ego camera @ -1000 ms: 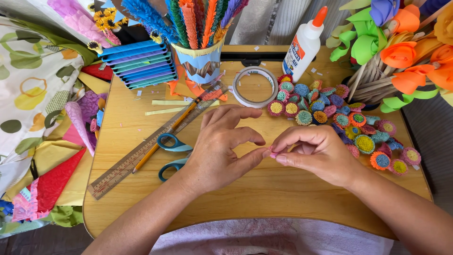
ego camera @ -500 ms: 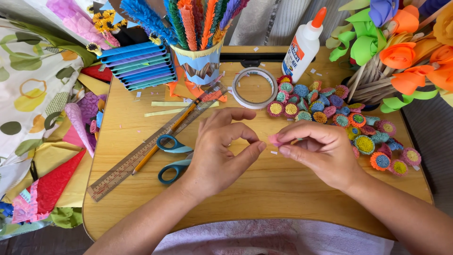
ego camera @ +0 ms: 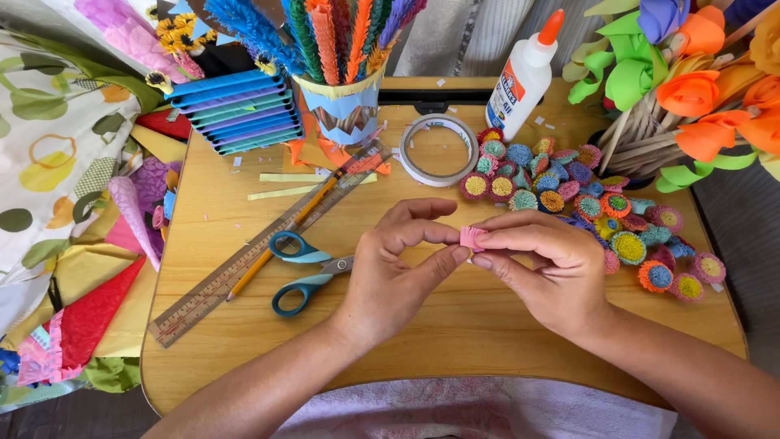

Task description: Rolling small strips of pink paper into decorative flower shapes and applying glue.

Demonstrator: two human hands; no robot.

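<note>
Head view: I see both hands over the wooden lap desk (ego camera: 244,341).
Grip: left hand (ego camera: 390,272) and right hand (ego camera: 544,272) pinched together on the pink paper roll (ego camera: 470,236).
Nearby: blue-handled scissors (ego camera: 305,272) lie left.

A small wooden lap table (ego camera: 244,358) with rounded corners fills the middle; bright, even daylight falls across its pale top; a floral cloth (ego camera: 49,162) covers the surface to its left; grey striped fabric (ego camera: 479,32) shows behind; a pinkish cloth (ego camera: 455,415) lies below its near edge.
</note>
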